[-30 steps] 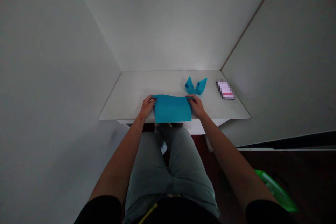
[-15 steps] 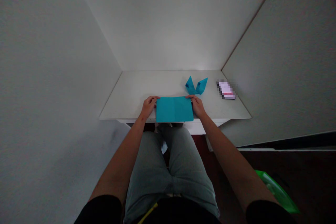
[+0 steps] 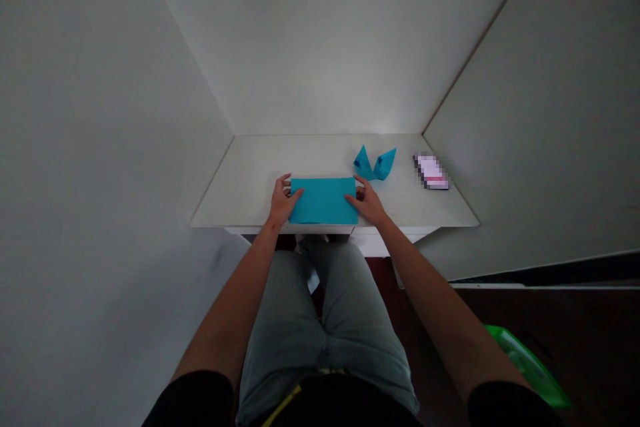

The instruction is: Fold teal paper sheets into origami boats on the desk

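A folded sheet of blue paper [image 3: 323,203] lies between my hands at the front edge of the desk, wider than it is deep. My left hand [image 3: 283,200] grips its left side, thumb on the upper face and fingers at the edge. On the right side, my right hand [image 3: 369,203] holds it the same way, the thumb pressed on top. Just beyond my right hand stands a folded blue paper shape [image 3: 384,165] with two pointed ends and dark marks on it.
The white desk [image 3: 240,177] is closed in by walls at the left, back and right. A phone [image 3: 431,171] with a blurred-out screen lies at the right. On the dark floor at lower right is a green plastic object [image 3: 537,367], partly behind my arm.
The paper has moved a little left and farther from me. Both thumbs now rest on its face, where before fingers were at its far edge. The middle crease no longer shows.
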The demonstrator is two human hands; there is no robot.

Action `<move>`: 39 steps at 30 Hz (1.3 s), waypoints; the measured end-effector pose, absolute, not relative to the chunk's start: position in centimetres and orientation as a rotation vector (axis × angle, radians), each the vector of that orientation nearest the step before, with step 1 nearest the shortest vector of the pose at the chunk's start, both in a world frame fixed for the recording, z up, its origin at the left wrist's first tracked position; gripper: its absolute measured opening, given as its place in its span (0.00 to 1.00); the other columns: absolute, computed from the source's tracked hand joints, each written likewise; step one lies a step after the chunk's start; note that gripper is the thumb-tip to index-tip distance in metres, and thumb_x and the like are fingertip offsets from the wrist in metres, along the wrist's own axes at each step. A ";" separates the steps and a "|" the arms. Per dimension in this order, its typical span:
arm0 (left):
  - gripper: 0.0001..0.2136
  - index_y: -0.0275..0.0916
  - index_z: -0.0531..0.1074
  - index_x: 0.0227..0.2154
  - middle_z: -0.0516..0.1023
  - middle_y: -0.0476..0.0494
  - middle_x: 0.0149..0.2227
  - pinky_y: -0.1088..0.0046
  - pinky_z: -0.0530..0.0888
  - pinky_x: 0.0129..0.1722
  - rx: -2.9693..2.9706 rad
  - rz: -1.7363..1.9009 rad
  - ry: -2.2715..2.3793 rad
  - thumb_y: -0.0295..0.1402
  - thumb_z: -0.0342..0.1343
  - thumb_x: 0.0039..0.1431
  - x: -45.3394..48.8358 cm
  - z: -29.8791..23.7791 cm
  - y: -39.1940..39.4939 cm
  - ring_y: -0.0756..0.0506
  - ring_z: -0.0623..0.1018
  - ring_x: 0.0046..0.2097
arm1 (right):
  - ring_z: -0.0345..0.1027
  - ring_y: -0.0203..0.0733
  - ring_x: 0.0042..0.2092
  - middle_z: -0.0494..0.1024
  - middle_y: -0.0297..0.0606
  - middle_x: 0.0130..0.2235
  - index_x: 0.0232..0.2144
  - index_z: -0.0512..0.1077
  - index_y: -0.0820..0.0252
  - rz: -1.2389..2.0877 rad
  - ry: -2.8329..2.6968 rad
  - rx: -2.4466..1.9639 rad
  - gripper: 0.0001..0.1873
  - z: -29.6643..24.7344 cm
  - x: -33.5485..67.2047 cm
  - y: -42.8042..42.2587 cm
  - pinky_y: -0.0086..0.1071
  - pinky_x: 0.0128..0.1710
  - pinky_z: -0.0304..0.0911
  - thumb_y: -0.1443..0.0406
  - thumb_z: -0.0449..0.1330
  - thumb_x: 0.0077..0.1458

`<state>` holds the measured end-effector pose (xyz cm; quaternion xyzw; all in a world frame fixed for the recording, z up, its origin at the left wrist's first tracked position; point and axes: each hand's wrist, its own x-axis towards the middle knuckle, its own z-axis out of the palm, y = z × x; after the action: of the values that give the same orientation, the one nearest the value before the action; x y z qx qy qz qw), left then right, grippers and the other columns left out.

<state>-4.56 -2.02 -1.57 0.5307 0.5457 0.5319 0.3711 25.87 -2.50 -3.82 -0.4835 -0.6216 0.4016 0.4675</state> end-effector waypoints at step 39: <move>0.08 0.42 0.78 0.46 0.75 0.36 0.64 0.49 0.63 0.72 2.133 1.409 1.467 0.31 0.61 0.65 -2.3 7.4 -4.1 0.33 0.66 0.73 | 0.74 0.51 0.48 0.82 0.47 0.49 0.54 0.75 0.54 0.747 -1.553 -1.280 0.30 -2.7 25.1 -2.9 0.47 0.48 0.72 0.40 0.62 0.62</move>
<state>-2.33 -4.12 7.36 0.7204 0.4954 0.4756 0.0969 25.10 -2.95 -2.68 -0.5239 -0.6357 0.3057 0.4774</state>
